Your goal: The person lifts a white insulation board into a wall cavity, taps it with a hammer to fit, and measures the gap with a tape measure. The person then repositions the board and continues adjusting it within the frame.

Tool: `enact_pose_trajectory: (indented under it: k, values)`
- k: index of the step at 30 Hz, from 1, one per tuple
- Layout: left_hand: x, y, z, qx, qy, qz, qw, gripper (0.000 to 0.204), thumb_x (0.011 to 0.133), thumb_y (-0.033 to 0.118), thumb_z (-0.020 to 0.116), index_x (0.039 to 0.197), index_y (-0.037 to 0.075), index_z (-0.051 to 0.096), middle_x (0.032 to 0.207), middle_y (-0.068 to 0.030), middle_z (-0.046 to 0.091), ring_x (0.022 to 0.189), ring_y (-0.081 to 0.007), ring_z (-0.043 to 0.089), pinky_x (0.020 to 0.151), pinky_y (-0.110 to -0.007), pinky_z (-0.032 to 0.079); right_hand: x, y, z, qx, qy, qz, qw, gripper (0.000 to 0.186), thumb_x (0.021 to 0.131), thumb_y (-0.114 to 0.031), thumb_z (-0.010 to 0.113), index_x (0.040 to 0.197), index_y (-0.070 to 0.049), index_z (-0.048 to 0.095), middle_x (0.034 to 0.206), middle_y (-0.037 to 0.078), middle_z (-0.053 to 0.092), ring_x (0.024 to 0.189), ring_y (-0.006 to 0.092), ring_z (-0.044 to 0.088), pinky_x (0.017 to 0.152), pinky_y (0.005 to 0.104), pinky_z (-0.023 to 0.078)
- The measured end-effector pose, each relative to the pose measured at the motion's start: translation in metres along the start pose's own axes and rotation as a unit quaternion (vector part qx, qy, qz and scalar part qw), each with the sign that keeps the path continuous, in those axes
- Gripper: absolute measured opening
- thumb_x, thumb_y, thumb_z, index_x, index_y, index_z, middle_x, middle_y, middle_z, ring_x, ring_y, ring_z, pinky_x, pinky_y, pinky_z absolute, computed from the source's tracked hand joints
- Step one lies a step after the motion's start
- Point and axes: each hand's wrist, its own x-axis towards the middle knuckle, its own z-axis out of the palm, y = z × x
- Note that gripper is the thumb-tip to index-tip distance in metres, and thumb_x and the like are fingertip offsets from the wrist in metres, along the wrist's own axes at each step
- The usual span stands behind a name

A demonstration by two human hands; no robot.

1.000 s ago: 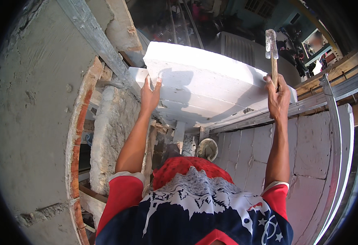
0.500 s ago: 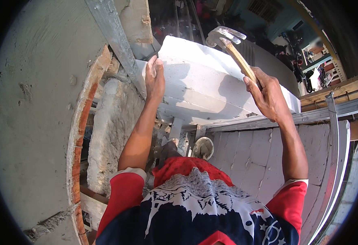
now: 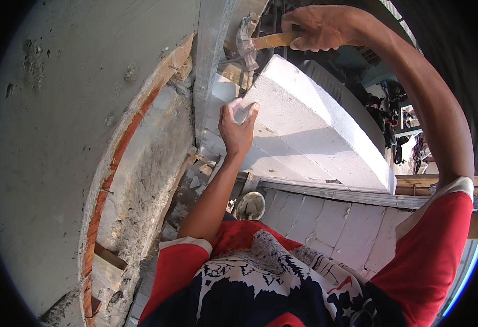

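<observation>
Hammer [image 3: 271, 41] near the far left end of the white block [image 3: 309, 120]; handle roughly level across the view, head pointing left, set crosswise to it. Contact with block: cannot tell. Right hand [image 3: 321, 28] closed round the handle. Block's long axis slants from upper left to lower right. Left hand [image 3: 237, 131] at the block's left end: thumb against its face, fingers curled by the edge, narrow gap between. Metal post [image 3: 209, 71] left of the block; bucket [image 3: 251, 206] below.

Grey plastered wall [image 3: 81, 125] at left, round bucket [image 3: 241, 201]
</observation>
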Motion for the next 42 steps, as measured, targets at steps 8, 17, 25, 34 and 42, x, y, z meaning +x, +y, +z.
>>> enact_pose_trajectory:
  k: [8, 17, 25, 34, 42]
  values:
    - [0.006, -0.008, -0.007, -0.031, -0.006, 0.012, 0.999, 0.045, 0.085, 0.019, 0.085, 0.118, -0.005, 0.066, 0.116, -0.0211, 0.07, 0.115, -0.0306, 0.067, 0.1, -0.039, 0.052, 0.106, 0.024, 0.021, -0.196, 0.079, -0.324, 0.922, 0.037, 0.101, -0.025, 0.055, 0.116, 0.006, 0.067, 0.106, 0.022, 0.072, 0.097, 0.0392, 0.068, 0.086, 0.047, 0.054]
    - [0.007, -0.007, -0.009, -0.023, -0.013, 0.014, 1.0, 0.041, 0.085, 0.015, 0.084, 0.117, -0.005, 0.067, 0.118, -0.0222, 0.07, 0.117, -0.0309, 0.067, 0.099, -0.038, 0.052, 0.073, -0.026, -0.011, -0.143, -0.131, -0.189, 0.963, 0.041, 0.102, -0.024, 0.051, 0.128, 0.006, 0.062, 0.122, 0.027, 0.068, 0.116, 0.044, 0.062, 0.1, 0.0501, 0.048]
    - [0.009, -0.012, -0.012, -0.039, -0.017, 0.008, 0.999, 0.039, 0.088, 0.014, 0.081, 0.119, -0.005, 0.066, 0.12, -0.022, 0.07, 0.117, -0.0289, 0.068, 0.1, -0.036, 0.052, 0.058, -0.038, -0.02, -0.166, -0.176, -0.085, 0.967, 0.047, 0.104, -0.031, 0.051, 0.133, 0.005, 0.061, 0.129, 0.028, 0.064, 0.121, 0.0437, 0.06, 0.103, 0.0484, 0.047]
    - [0.007, -0.015, -0.018, -0.048, -0.029, 0.039, 0.998, 0.026, 0.1, 0.013, 0.064, 0.12, -0.004, 0.065, 0.12, -0.0211, 0.07, 0.115, -0.0276, 0.068, 0.102, -0.038, 0.052, 0.033, -0.023, -0.009, -0.123, -0.065, -0.054, 0.989, 0.038, 0.098, -0.029, 0.065, 0.117, 0.003, 0.071, 0.082, 0.017, 0.071, 0.077, 0.0267, 0.069, 0.074, 0.0385, 0.054]
    - [0.002, -0.028, -0.015, -0.122, -0.04, 0.041, 0.991, 0.037, 0.101, 0.001, 0.048, 0.137, -0.003, 0.04, 0.129, -0.0244, 0.064, 0.122, -0.029, 0.062, 0.107, -0.038, 0.045, 0.071, 0.008, 0.0, -0.163, 0.026, -0.245, 0.955, 0.032, 0.096, -0.024, 0.069, 0.118, -0.001, 0.066, 0.086, 0.017, 0.072, 0.077, 0.0254, 0.072, 0.076, 0.0364, 0.059]
